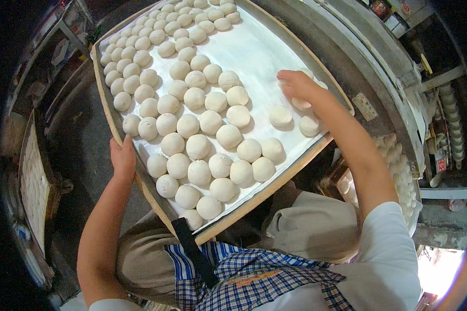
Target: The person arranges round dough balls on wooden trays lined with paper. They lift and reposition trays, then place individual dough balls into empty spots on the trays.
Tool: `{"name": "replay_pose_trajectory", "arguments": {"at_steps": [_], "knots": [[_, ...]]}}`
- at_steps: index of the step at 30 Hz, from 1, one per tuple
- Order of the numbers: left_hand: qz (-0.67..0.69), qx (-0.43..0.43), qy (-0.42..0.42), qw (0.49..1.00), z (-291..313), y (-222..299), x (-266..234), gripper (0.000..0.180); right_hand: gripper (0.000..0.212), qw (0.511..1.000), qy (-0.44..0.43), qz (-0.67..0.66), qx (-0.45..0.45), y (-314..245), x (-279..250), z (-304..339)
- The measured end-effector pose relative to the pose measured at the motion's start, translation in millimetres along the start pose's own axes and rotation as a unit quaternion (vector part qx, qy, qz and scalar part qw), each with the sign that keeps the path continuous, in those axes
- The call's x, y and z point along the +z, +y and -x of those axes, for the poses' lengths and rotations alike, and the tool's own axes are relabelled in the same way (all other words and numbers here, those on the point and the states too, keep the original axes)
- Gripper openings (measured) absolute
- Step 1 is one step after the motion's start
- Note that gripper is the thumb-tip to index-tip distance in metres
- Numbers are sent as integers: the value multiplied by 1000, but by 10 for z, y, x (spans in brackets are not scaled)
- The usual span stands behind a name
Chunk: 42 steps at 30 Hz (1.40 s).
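1. Nearest the camera is a blue-and-white checked apron (254,277) over khaki trousers (306,223); the near corner of a big wooden tray (264,193) juts out over the lap.
2. The left hand (123,158) is at the tray's left rim — fingers curled over the wooden edge, gripping it; the forearm comes up from the lower left.
3. The tray is lined with white paper (259,57); round white dough balls (200,147) lie on it in close rows, most touching their neighbours, filling the left side from the near corner to the far end.
4. On the right side a few dough balls sit apart from the main mass; one lone ball (280,115) lies just inside the right forearm, another (310,125) rests near the right rim.
5. The right hand (296,83) reaches across the right rim; its fingers are bent down over dough balls by the edge, pressing on them — whether it pinches one I cannot tell.
6. Farther right, beyond the tray, more dough pieces (399,171) lie in a second tray below; a grey metal surface (347,57) runs behind.
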<state>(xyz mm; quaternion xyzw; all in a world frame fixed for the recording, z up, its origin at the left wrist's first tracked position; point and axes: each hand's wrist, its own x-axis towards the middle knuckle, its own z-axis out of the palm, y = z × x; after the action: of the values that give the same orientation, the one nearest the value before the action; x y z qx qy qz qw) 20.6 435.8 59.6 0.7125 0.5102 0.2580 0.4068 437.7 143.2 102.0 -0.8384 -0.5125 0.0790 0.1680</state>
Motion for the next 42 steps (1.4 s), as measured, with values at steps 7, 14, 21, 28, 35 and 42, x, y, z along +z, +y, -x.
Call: {"name": "replay_pose_trajectory", "arguments": {"at_steps": [7, 14, 21, 28, 35, 42], "knots": [[-63, 12, 7, 998, 36, 137, 48, 39, 45, 990, 27, 26, 134, -1216, 363, -661], [48, 36, 3, 998, -9, -38, 59, 37, 54, 914, 103, -382, 93, -478, -49, -786], [143, 2, -48, 989, 31, -57, 36, 36, 54, 988, 38, -104, 110, 429, -276, -439], [140, -35, -39, 989, 34, -187, -138, 42, 47, 996, 85, -13, 29, 359, -103, -586], [83, -30, -52, 995, 46, -58, -88, 37, 42, 981, 56, 180, 36, 153, -165, -757], [36, -27, -28, 999, 41, 25, -67, 38, 32, 988, -115, -101, -29, -949, 241, -445]]}}
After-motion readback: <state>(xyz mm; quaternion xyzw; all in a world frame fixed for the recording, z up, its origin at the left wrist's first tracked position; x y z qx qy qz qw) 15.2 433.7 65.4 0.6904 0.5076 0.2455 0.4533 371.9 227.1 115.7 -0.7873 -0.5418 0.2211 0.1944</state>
